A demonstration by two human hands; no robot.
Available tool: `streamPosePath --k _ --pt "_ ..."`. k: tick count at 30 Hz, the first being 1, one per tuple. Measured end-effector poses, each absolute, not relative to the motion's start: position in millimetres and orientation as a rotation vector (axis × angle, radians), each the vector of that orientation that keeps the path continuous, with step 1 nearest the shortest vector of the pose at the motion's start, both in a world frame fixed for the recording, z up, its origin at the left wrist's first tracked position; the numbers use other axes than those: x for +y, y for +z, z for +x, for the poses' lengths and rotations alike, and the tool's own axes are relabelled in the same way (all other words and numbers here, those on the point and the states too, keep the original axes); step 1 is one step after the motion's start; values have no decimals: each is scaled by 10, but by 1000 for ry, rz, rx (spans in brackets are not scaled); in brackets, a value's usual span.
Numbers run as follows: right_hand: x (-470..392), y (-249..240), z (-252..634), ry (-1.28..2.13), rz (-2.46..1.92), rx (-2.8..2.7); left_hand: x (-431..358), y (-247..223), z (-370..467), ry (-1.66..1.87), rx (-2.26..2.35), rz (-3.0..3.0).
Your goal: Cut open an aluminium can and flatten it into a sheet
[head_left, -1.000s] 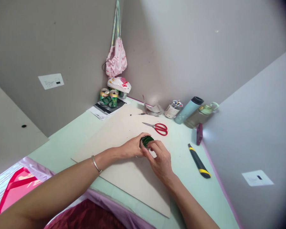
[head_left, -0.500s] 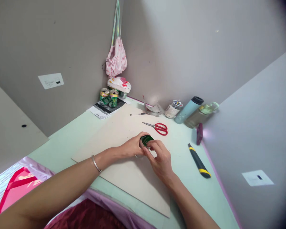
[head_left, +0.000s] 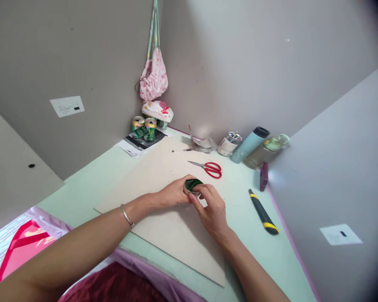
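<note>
Over the pale board (head_left: 182,239), my left hand (head_left: 174,192) is wrapped round the left side of a small round container (head_left: 192,184) with a dark green inside. My right hand (head_left: 211,205) pinches the near right part of its rim, with thumb and index finger close together. The container's lower part is mostly hidden by both hands. Just beyond them lie red-handled scissors (head_left: 212,169), blades pointing left.
A black and yellow cutter (head_left: 263,213) lies at the right. Along the back stand a tin of pens (head_left: 228,145), a blue bottle (head_left: 248,146), a green-lidded bottle (head_left: 261,155) and a dark red phone (head_left: 263,177). Cut green cans (head_left: 150,130) rest on papers at the back left.
The container's top has shifted slightly left, and more of its green inside shows. My right fingertips have moved a little at the rim.
</note>
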State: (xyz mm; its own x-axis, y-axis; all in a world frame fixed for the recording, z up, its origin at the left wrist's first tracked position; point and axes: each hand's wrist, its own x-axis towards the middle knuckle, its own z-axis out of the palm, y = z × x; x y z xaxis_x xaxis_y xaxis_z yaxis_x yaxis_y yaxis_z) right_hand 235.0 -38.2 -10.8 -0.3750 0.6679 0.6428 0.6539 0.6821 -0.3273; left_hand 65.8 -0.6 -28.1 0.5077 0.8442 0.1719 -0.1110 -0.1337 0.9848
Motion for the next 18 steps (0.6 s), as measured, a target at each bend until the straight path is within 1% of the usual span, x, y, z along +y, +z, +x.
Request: streamPosePath --k 18 --pt "-372 -135 2357 -25 -965 -2171 4 -329 640 958 643 1587"
